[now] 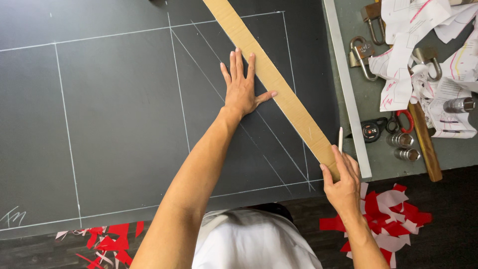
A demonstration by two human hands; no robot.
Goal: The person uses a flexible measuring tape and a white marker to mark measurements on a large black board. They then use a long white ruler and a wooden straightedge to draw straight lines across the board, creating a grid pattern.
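Our left hand (240, 87), fingers spread, presses the cardboard strip (271, 79) flat on dark fabric (114, 114); our right hand (342, 182) pinches chalk (340, 139) at the strip's near end by the worktop's near edge.

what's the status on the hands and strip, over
Left hand flat, pinning cardboard strip on dark sheet. Right hand holds chalk at strip's lower end. Nothing blocking.

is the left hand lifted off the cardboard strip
No, the left hand lies flat with spread fingers pressing on the cardboard strip over the dark sheet.

Dark fabric (114, 114) lies open leftward; padlocks (363, 52) and papers (423, 45) crowd the right.
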